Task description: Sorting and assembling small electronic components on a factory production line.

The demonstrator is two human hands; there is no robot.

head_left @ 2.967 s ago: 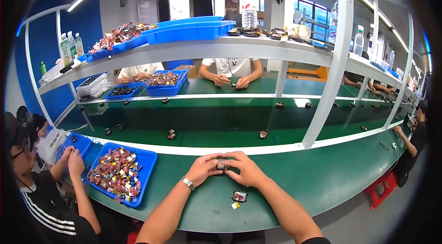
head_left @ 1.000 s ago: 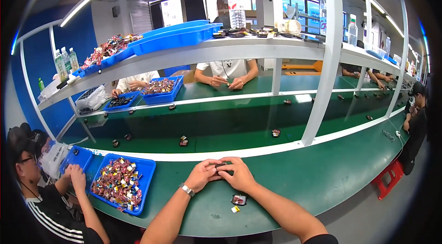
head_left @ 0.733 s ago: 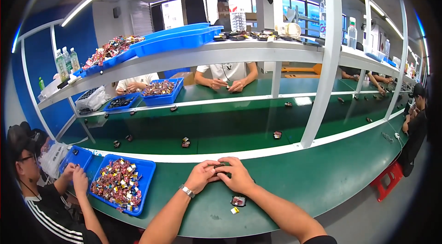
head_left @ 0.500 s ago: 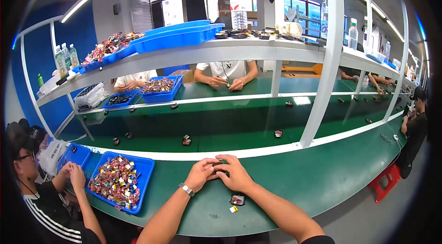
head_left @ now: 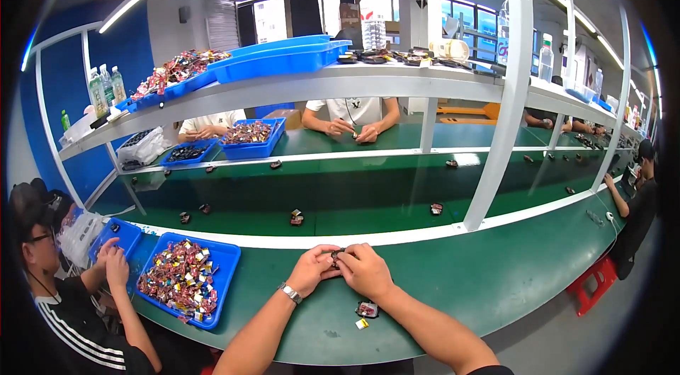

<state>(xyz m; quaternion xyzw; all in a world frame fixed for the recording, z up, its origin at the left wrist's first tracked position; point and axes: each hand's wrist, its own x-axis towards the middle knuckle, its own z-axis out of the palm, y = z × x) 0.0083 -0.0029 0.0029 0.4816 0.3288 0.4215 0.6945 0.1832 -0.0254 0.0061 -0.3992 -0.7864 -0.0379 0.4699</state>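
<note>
Just this side of the white rail, my left hand [head_left: 314, 274] and my right hand [head_left: 366, 274] meet over the green worktop. Between their fingertips they pinch a small dark part [head_left: 335, 257], mostly covered by fingers, so its kind cannot be made out. Both hands are closed on it. Below my right wrist lies a black casing [head_left: 367, 310] with a reddish and silvery insert. A small white and yellow piece [head_left: 362, 323] sits at its near edge. Left of my left forearm stands a blue bin [head_left: 232, 262] heaped with small red circuit pieces with white and yellow parts.
Beyond the rail, a green conveyor belt [head_left: 368, 198] carries several small dark assemblies. A white post [head_left: 499, 106] rises right of my hands, supporting a shelf [head_left: 397, 81] with blue trays and bottles. A co-worker [head_left: 78, 304] sits close on my left; a red stool [head_left: 593, 283] stands right.
My right hand's fingers have drawn in from an arch over the part to a tight pinch beside my left fingertips. The view has shifted slightly. The casing stays on the worktop.
</note>
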